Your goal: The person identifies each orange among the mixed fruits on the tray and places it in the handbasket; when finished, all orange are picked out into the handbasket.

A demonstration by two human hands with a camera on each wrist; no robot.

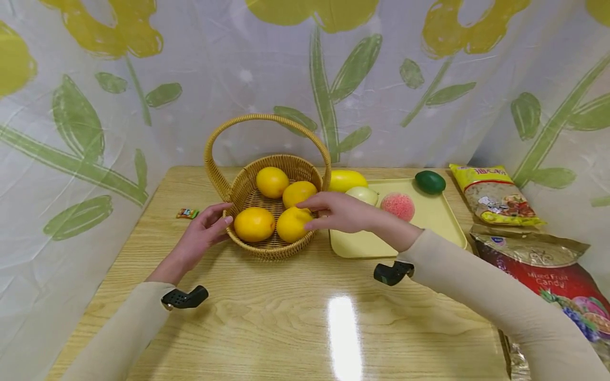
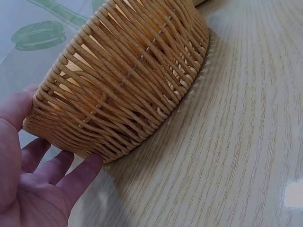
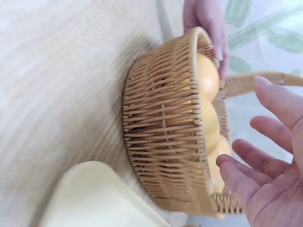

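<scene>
A wicker basket [image 1: 267, 254] with a tall arched handle stands on the table, holding several yellow-orange fruits that look like oranges or lemons. At its left rim is my left hand [image 1: 202, 233], thumb over the edge and fingers against the outer wall. The left wrist view shows this hand [image 2: 47, 184] gripping the woven side [image 2: 118, 90]. Over the basket's right side reaches my right hand [image 1: 338, 211], its fingertips by the front right fruit [image 1: 292, 225]. In the right wrist view its fingers [image 3: 258, 177] are spread and loosely bent, with nothing gripped.
Right of the basket, a pale yellow tray [image 1: 429, 227] bears a long yellow fruit [image 1: 348, 180], a pale green fruit [image 1: 363, 195], a pink fruit [image 1: 397, 206] and a dark green fruit [image 1: 430, 182]. Two bags, one yellow [image 1: 495, 196], one red [image 1: 543, 275], lie beyond; a small wrapped candy [image 1: 187, 213] lies left.
</scene>
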